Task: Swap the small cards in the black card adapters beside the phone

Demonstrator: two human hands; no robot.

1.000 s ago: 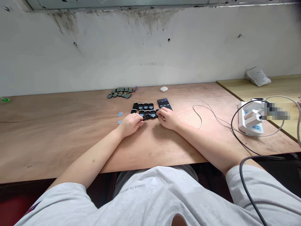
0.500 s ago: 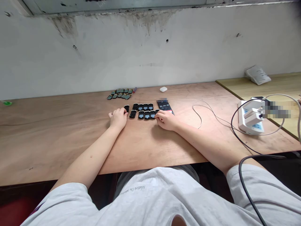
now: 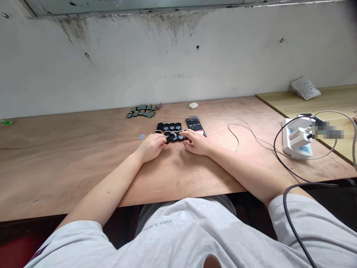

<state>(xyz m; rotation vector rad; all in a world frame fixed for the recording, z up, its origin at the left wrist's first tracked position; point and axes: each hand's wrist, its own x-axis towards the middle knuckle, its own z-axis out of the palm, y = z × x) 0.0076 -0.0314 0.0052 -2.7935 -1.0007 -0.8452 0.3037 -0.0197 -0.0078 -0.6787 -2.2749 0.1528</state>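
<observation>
Two rows of small black parts with blue-grey faces (image 3: 170,126) lie on the wooden table (image 3: 69,156). My left hand (image 3: 152,146) rests at the near row's left end, fingers curled and pinched on one small black part (image 3: 170,138). My right hand (image 3: 196,142) sits at the row's right end, fingers bent onto the parts there. What its fingertips grip is hidden. A phone (image 3: 195,125) showing a timer lies just behind my right hand.
A cluster of green-grey flat pieces (image 3: 141,111) lies farther back, with a small white case (image 3: 193,105) to their right. Tiny blue bits (image 3: 141,136) sit left of my left hand. A white power strip (image 3: 298,141) with plugs and cables lies at the right.
My left hand went out to the left of the rows, then came back right to the near row and now pinches a black part. My right hand stayed put.
</observation>
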